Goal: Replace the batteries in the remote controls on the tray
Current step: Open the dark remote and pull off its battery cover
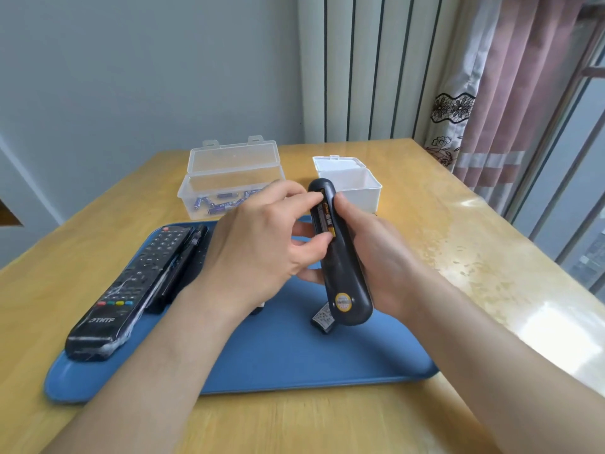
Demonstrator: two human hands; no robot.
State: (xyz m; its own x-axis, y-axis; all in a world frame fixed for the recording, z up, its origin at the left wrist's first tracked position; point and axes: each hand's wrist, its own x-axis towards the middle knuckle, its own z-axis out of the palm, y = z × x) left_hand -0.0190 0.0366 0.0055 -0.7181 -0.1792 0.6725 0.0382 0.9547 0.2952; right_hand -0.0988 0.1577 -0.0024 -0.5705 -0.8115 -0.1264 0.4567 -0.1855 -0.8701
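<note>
both hands are up over the blue tray (294,358) right now. right hand (373,257) wraps around a dark curved remote (343,276), thumb along its right edge and fingers underneath, holding it back-side up above the tray's middle, lengthwise away from the person. the battery bay on that back is uncovered, and a gold-and-black battery (326,221) sits inside it. left hand (262,247) is working it: forefinger curled onto the far end of the battery, thumb pressed at the near end, a pinch across its length, the other fingers tucked in. down on the tray, just under the held remote's near end, lies a small dark piece with a pale label (322,319); whether it's the bay cover i cannot tell. along the tray's left side rests a long black remote (131,290), buttons up, with a row of coloured keys toward its near end, and tight against its right flank another dark remote (183,267), partly hidden by the left wrist. beyond the tray's far edge a clear plastic box (229,178) stands with its lid up and loose blue-purple batteries (216,204) on its floor. right of that, also past the tray's far edge, a white box (357,191) with its lid tipped back. tray and boxes all sit on a yellow wooden table (458,257).
</note>
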